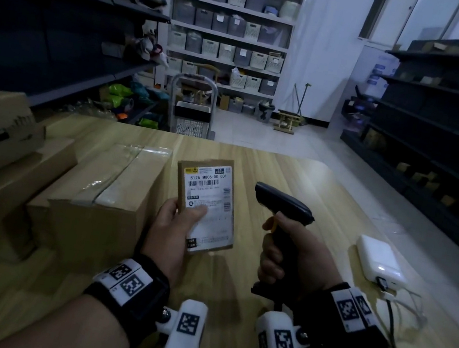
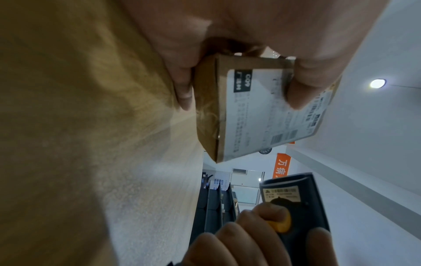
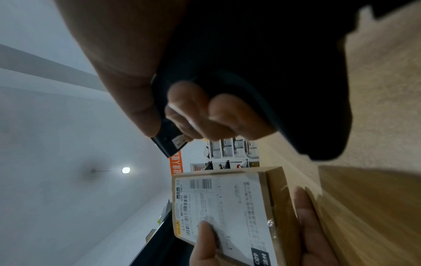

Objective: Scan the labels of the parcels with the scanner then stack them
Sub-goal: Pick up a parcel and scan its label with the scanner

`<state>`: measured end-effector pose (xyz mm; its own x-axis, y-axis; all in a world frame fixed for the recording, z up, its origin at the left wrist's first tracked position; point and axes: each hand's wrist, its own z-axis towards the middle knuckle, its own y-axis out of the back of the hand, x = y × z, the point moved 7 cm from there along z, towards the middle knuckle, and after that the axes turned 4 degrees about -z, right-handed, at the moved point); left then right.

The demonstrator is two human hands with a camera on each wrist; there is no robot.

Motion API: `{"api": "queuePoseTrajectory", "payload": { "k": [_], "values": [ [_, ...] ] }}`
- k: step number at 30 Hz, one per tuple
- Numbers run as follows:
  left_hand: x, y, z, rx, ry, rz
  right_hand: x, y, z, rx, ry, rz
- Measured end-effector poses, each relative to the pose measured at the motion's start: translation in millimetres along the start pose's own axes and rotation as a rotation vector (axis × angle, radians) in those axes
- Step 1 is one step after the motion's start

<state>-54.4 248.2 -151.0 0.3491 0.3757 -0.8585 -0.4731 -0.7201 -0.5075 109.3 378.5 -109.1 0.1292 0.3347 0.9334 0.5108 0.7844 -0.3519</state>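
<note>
Small parcel [image 1: 205,204]: a flat cardboard box held clear above the desk [image 1: 297,179], label side up, in the left grip [image 1: 174,225].
Left grip: closed on the parcel's near end, thumb [image 2: 303,90] pressed on the shipping label [image 1: 211,201], fingers [image 3: 307,225] curled beneath the underside.
Right grip [image 1: 282,250]: wrapped round the handle of the barcode scanner [image 1: 281,204], a finger laid on the orange trigger [image 2: 282,225]; the scanner head is aimed forward, just beside the parcel to its right.
Weight: judged light, since it is carried by one hand at one end.
Stiffness: the card is judged stiff enough to stay flat; sharp edges are shown.
Surface: clear tape is seen along the side [image 3: 280,207], so some slipperiness is expected there.
Hold point: the near short end is best kept, thumb below the main barcode [image 1: 203,183], which is left uncovered.
Stacking place: larger cartons [image 1: 102,191] are stood on the desk left of the left grip; flat tops are offered.
Risk: a smaller barcode may be hidden by the thumb.
</note>
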Motion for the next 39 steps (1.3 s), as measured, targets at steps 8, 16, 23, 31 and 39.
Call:
{"api": "queuePoseTrajectory", "payload": {
  "k": [8, 16, 23, 31, 39],
  "values": [
    [2, -6, -4, 0.091, -0.005, 0.088, 4, 1, 0, 0.012, 0.044, 0.061],
    [5, -1, 0, 0.058, -0.056, 0.102, 5, 2, 2, 0.015, 0.063, 0.054],
    [6, 3, 4, -0.015, 0.013, -0.004, 4, 0, 2, 0.020, 0.058, 0.038],
    [14, 9, 13, -0.019, 0.003, 0.007, 6, 0, 0, 0.009, 0.067, 0.028],
    [21, 15, 25, 0.005, -0.049, 0.116, 1, 4, 1, -0.031, 0.023, -0.065]
  ]
}}
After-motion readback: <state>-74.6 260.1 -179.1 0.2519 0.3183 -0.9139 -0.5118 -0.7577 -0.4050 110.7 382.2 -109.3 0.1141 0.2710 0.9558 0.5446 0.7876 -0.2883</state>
